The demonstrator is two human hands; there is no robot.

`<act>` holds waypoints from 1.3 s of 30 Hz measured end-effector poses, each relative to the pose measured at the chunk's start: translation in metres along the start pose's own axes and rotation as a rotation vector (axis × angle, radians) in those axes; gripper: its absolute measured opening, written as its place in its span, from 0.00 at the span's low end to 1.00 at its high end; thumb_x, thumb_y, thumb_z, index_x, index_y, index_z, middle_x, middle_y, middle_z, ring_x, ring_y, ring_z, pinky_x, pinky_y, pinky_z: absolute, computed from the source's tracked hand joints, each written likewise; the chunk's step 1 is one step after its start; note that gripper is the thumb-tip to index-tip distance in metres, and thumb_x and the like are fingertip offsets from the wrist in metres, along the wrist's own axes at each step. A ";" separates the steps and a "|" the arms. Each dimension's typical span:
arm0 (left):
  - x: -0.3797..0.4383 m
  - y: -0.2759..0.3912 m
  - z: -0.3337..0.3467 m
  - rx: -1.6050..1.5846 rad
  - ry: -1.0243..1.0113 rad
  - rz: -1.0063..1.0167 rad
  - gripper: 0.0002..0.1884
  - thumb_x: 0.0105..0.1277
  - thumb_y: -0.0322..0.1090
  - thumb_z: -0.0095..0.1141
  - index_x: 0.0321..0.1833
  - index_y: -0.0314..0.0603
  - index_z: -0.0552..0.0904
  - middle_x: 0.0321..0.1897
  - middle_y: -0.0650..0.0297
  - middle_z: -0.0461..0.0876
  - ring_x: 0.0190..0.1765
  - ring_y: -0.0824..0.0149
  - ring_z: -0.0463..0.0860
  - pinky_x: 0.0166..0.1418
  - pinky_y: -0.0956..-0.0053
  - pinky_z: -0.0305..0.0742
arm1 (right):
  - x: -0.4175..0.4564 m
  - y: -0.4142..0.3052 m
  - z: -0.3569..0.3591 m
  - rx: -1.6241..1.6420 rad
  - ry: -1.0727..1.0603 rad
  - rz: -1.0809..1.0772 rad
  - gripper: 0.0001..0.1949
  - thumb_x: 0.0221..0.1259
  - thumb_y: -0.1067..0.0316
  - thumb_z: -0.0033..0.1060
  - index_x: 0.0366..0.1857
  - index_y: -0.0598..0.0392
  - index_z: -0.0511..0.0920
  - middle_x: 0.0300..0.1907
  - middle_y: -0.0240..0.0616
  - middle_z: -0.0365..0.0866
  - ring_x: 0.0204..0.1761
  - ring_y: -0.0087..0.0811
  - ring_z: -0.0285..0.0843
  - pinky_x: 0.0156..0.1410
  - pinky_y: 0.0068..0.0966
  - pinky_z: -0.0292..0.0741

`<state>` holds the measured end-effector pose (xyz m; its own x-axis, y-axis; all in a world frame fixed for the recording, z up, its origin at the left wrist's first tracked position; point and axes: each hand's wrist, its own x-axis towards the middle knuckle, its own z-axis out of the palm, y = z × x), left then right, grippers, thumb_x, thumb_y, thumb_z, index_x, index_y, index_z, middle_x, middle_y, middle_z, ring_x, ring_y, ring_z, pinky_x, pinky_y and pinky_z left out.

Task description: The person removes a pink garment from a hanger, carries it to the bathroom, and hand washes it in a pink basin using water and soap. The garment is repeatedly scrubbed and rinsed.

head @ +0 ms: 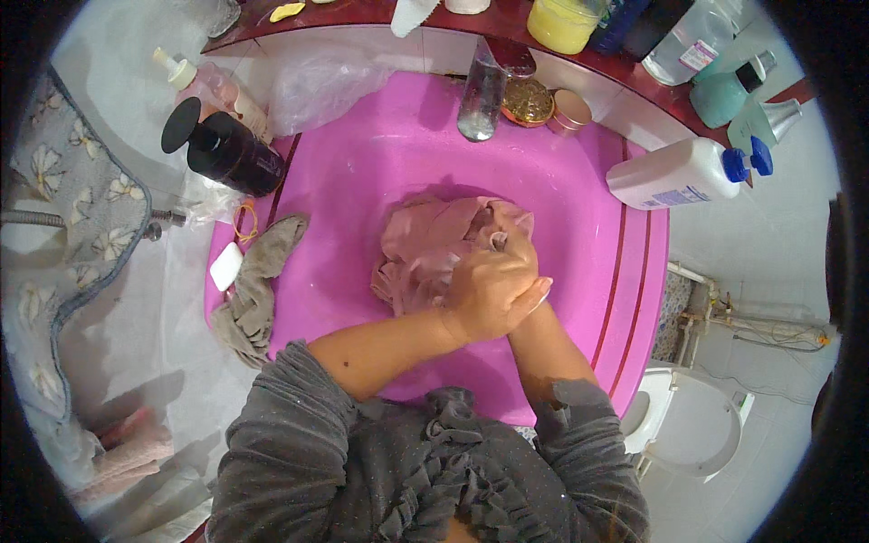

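A wet pink cloth (431, 234) lies bunched in the bright pink washbasin (339, 183), with whitish suds on its folds. My left hand (492, 295) is closed over the cloth's near right part, its thumb pointing right across my right wrist. Just beyond it, my right hand (517, 241) grips the cloth's right side and is partly covered by the left. My forearms cross at the wrists. Most fingertips of both hands are hidden. Above the basin's far side is the metal faucet (483, 95), with no water stream visible.
On the left rim lie a grey-brown cloth (254, 298), white soap bar (226, 267) and yellow band (246, 222). A black pump bottle (234, 153) stands behind them. A white pump bottle (669, 173) occupies the right rim. Toiletries line the dark red shelf (366, 15). A toilet (692, 421) stands right.
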<state>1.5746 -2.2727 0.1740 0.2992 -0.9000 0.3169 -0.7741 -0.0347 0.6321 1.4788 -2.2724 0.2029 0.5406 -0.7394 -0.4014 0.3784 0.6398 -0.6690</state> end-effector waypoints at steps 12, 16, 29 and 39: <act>0.007 0.064 -0.045 -0.237 0.051 -0.153 0.14 0.57 0.37 0.47 0.17 0.38 0.70 0.15 0.53 0.70 0.20 0.57 0.71 0.25 0.65 0.63 | -0.018 -0.005 0.036 0.240 0.068 0.214 0.16 0.61 0.57 0.37 0.47 0.56 0.68 0.37 0.33 0.72 0.43 0.27 0.70 0.51 0.27 0.69; -0.010 0.074 -0.031 -0.260 0.004 0.307 0.09 0.52 0.35 0.51 0.19 0.39 0.73 0.19 0.55 0.74 0.26 0.59 0.75 0.37 0.65 0.67 | 0.035 0.051 -0.089 0.732 -0.701 0.078 0.14 0.61 0.59 0.41 0.44 0.57 0.69 0.40 0.34 0.73 0.43 0.28 0.72 0.47 0.23 0.71; 0.036 0.034 -0.036 0.070 -0.116 0.058 0.07 0.51 0.35 0.51 0.20 0.41 0.75 0.17 0.57 0.75 0.21 0.57 0.75 0.28 0.65 0.70 | -0.010 -0.006 0.014 0.433 -0.105 0.134 0.11 0.61 0.61 0.40 0.39 0.55 0.71 0.35 0.32 0.73 0.37 0.24 0.71 0.42 0.22 0.71; 0.014 0.021 -0.024 0.069 -0.136 0.026 0.15 0.58 0.39 0.46 0.18 0.35 0.72 0.16 0.51 0.70 0.19 0.57 0.69 0.24 0.63 0.62 | -0.004 0.011 -0.014 0.354 -0.022 0.132 0.09 0.59 0.60 0.43 0.33 0.52 0.71 0.25 0.29 0.71 0.25 0.23 0.69 0.28 0.21 0.68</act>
<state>1.5759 -2.2759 0.2082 0.2039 -0.9515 0.2303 -0.8182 -0.0365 0.5737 1.4703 -2.2653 0.1890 0.6168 -0.6432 -0.4538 0.5385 0.7652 -0.3527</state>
